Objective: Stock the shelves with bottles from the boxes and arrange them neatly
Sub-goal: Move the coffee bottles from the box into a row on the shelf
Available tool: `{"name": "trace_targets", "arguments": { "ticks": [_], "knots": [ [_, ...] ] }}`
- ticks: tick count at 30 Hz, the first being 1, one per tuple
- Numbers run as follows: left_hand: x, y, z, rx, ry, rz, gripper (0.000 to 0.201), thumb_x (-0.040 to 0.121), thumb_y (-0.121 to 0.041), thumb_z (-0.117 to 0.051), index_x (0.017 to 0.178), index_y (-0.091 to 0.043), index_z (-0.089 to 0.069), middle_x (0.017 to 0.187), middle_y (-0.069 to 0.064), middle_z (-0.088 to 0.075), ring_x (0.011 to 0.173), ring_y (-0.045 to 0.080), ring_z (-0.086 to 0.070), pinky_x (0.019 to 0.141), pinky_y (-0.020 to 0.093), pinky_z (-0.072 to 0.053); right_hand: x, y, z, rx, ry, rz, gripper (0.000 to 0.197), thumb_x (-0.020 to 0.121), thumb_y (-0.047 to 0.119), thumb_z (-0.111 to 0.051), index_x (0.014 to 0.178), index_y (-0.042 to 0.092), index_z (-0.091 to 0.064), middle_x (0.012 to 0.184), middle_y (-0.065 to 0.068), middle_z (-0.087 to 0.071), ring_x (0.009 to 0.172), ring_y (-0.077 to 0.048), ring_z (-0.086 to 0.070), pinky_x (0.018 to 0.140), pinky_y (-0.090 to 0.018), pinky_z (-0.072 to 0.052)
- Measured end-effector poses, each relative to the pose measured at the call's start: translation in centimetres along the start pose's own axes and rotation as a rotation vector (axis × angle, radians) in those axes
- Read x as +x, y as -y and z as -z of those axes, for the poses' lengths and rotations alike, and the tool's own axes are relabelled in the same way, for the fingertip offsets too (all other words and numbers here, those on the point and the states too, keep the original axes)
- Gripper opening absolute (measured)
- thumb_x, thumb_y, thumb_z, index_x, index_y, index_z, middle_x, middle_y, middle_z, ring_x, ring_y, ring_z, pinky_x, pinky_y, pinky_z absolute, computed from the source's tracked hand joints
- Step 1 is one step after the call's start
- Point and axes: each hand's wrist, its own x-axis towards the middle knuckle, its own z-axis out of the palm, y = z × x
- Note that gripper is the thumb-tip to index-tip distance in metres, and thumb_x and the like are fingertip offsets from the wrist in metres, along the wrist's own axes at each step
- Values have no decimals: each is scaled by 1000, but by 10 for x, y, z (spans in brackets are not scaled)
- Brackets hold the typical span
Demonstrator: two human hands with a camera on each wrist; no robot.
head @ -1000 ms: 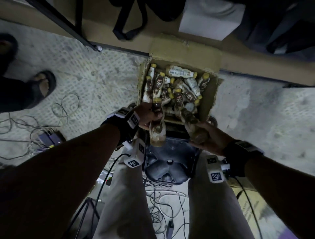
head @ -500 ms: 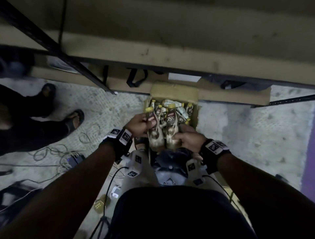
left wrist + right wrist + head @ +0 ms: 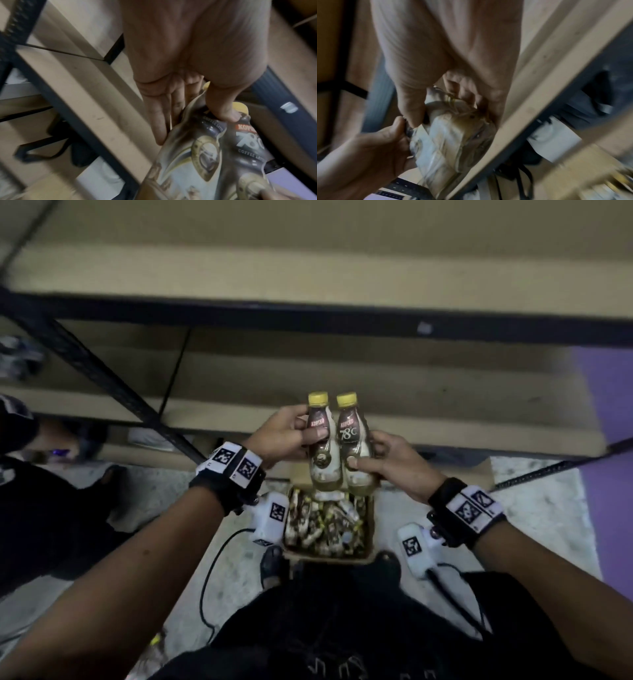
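Two yellow-capped coffee bottles stand upright side by side in front of the shelf unit. My left hand grips the left bottle around its upper body. My right hand grips the right bottle lower down, thumb across its front. The bottles touch each other. Below them an open cardboard box on the floor holds several more bottles lying jumbled. In the left wrist view my left fingers lie along the left bottle. The right wrist view is blurred: the right bottle sits in my curled fingers.
Tan shelf boards with a dark metal front rail and a slanted post fill the view ahead. Another person's legs are at the left. Cables trail on the floor. A purple surface is at the right.
Both hands have risen from just above the box to shelf height, carrying the two bottles upright and together. My head has tilted up, so the shelves fill more of the view.
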Motion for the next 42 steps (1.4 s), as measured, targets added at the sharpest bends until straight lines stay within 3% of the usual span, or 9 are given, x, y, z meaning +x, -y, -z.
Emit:
{"name": "trace_targets", "arguments": {
  "ticks": [8, 12, 16, 20, 24, 30, 33, 37, 42],
  "knots": [
    [2, -137, -16, 173, -59, -239, 36, 87, -15, -70, 122, -13, -60, 101, 9, -74, 84, 20, -73, 63, 31, -57, -16, 104, 50, -129, -83, 372, 31, 82, 29, -78, 110, 20, -68, 105, 1, -76, 98, -17, -73, 85, -39, -60],
    [3, -189, -30, 203, -109, -348, 44, 82, -16, -75, 123, -12, -61, 103, 13, -74, 93, 28, -72, 76, 47, -59, -26, 149, 78, -180, -77, 495, 33, 81, 31, -79, 111, 20, -68, 105, 2, -76, 99, -16, -72, 87, -38, -59],
    [1, -230, -43, 274, -162, -448, 47, 79, -21, -78, 122, -13, -62, 101, 10, -74, 94, 28, -72, 76, 49, -60, -34, 189, 103, -239, -50, 572, 41, 75, 35, -80, 111, 20, -68, 103, 1, -76, 96, -16, -73, 85, -36, -59],
    [2, -256, -43, 280, -244, -513, 46, 80, -21, -78, 123, -14, -62, 99, 12, -75, 92, 29, -72, 78, 52, -58, -23, 228, 118, -299, -32, 608, 38, 78, 25, -82, 111, 18, -66, 101, 0, -76, 93, -13, -73, 81, -33, -60],
    [14, -272, -28, 270, -329, -525, 43, 82, -20, -76, 123, -14, -62, 96, 9, -75, 89, 25, -73, 77, 48, -59, 3, 263, 118, -370, -5, 596, 35, 78, 21, -82, 109, 27, -66, 105, 1, -75, 96, -12, -72, 88, -36, -58],
    [38, -281, 42, 238, -415, -492, 39, 83, -20, -75, 119, -11, -61, 101, 9, -74, 94, 23, -72, 75, 43, -60, 66, 308, 81, -459, 18, 553, 37, 76, 24, -83, 108, 25, -65, 103, 5, -74, 91, -11, -73, 86, -30, -57],
    [50, -283, 95, 253, -453, -465, 38, 83, -23, -75, 118, -16, -61, 96, 5, -75, 90, 20, -73, 73, 40, -60, 110, 333, 46, -575, 33, 552, 28, 74, 20, -85, 95, 26, -67, 94, 11, -74, 89, -7, -72, 79, -25, -55],
    [65, -292, 177, 281, -494, -429, 37, 81, -25, -77, 115, -21, -62, 95, 6, -75, 90, 21, -73, 77, 41, -60, 175, 370, -8, -679, -35, 547, 37, 71, 21, -86, 104, 16, -69, 104, -2, -74, 98, -21, -70, 94, -42, -54],
    [83, -310, 281, 351, -578, -398, 44, 76, -25, -81, 116, -20, -62, 102, 10, -72, 93, 24, -70, 82, 43, -58, 252, 412, -75, -688, -71, 531, 39, 70, 26, -86, 105, 20, -70, 102, 4, -74, 94, -14, -70, 94, -39, -54]
  ]
}}
